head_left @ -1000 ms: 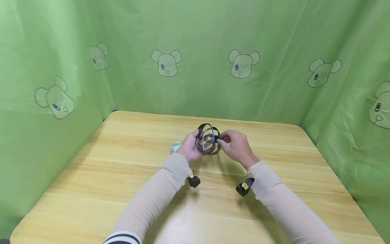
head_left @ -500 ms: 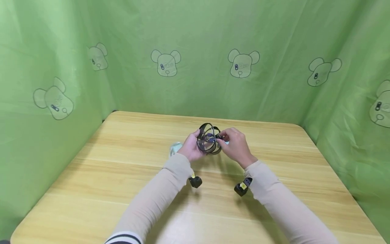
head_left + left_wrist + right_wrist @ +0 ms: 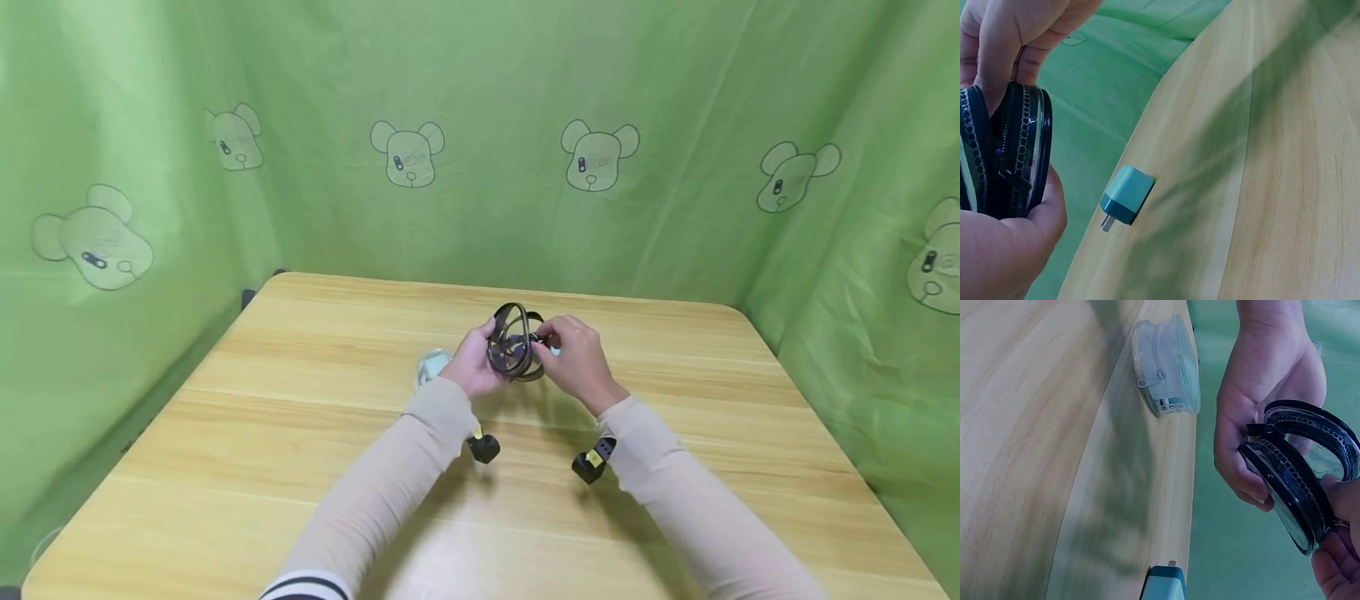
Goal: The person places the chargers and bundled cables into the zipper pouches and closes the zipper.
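A round, see-through zip pouch (image 3: 508,342) with black trim is held above the table between both hands, its zipper undone. My left hand (image 3: 476,362) grips one side, thumb against the rim. The black zipper pull (image 3: 1013,179) hangs at that end, as the left wrist view shows. With its fingers at the opposite end, my right hand (image 3: 577,358) pinches the pouch's edge; in the left wrist view some of these fingers dip into the gap between the zipper's two rows. The right wrist view shows the pouch (image 3: 1291,469) spread apart there.
On the wooden table (image 3: 300,400) a second round clear pouch (image 3: 1166,365) with a pale zipper stands left of my left hand. A mint-green charger plug (image 3: 1129,194) lies beyond my right hand. Green curtains (image 3: 495,225) surround the table.
The pouch and left hand have shifted slightly right, while the right hand has drifted slightly left. Both hands keep their hold.
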The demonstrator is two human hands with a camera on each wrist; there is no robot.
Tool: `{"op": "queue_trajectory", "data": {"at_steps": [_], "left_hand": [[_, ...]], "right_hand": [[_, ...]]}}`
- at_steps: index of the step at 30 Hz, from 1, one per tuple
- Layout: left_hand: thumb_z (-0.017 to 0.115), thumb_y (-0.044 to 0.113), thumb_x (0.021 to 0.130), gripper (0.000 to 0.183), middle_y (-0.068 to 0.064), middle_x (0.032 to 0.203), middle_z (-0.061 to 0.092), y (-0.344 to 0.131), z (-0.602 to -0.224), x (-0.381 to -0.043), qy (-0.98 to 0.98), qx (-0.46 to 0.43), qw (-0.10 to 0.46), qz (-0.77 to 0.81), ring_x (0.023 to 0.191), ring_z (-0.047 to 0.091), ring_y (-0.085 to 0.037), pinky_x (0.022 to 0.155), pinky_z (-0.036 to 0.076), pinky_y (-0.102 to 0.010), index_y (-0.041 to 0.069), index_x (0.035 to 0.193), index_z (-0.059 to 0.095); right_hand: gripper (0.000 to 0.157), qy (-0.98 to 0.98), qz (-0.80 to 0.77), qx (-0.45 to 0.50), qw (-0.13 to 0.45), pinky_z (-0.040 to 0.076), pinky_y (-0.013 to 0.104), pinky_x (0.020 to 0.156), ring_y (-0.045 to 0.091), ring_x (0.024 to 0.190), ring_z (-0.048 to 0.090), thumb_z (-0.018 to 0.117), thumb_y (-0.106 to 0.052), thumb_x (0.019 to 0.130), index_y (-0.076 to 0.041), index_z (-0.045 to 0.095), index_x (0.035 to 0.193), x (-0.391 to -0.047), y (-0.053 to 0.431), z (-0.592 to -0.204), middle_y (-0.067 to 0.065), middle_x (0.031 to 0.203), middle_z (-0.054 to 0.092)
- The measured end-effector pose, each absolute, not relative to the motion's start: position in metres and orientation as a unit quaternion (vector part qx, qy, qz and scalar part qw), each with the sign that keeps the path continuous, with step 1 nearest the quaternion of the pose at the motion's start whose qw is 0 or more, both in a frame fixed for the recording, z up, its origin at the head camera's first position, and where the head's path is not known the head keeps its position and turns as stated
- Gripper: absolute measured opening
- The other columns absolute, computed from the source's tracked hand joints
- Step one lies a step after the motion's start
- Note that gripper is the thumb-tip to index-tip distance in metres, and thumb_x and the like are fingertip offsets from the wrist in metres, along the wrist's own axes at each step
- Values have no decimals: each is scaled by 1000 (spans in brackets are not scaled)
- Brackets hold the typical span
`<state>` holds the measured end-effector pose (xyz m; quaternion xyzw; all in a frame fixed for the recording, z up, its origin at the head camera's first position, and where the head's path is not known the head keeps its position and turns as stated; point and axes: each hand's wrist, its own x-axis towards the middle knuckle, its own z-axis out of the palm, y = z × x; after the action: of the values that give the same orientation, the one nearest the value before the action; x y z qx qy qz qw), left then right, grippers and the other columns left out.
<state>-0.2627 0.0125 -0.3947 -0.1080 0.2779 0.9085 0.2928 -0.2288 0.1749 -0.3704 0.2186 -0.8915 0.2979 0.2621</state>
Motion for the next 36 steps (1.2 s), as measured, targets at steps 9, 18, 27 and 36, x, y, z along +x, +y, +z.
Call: {"op": "queue_trajectory", "data": {"at_steps": [9, 18, 27, 36], "left_hand": [[38, 43, 103, 44, -11, 109, 52, 13, -396, -263, 285, -112, 283, 909, 98, 57, -22, 88, 50, -32, 9, 131, 41], [42, 41, 102, 35, -10, 114, 47, 13, -397, -262, 279, -121, 267, 915, 107, 54, -26, 101, 45, -37, 11, 121, 44], [44, 40, 102, 47, -8, 109, 46, 13, -398, -261, 278, -123, 261, 916, 103, 52, -23, 102, 44, -39, 13, 140, 37], [46, 40, 101, 40, -10, 114, 46, 12, -398, -260, 277, -144, 255, 915, 112, 49, -23, 103, 43, -42, 6, 121, 42]], "right_hand": [[15, -893, 286, 233, 256, 55, 40, 69, 27, 75, 63, 79, -7, 79, 1, 73, 90, -227, 176, -372, 13, 87, 68], [13, -902, 269, 251, 225, 53, 44, 75, 29, 83, 60, 73, -9, 84, 2, 74, 89, -226, 180, -376, 14, 92, 64], [12, -895, 283, 263, 223, 53, 42, 74, 28, 83, 60, 71, -9, 83, 1, 72, 90, -227, 183, -381, 13, 93, 63], [17, -894, 293, 259, 221, 54, 43, 75, 28, 84, 60, 69, -11, 88, 0, 65, 101, -228, 186, -381, 13, 92, 65]]}}
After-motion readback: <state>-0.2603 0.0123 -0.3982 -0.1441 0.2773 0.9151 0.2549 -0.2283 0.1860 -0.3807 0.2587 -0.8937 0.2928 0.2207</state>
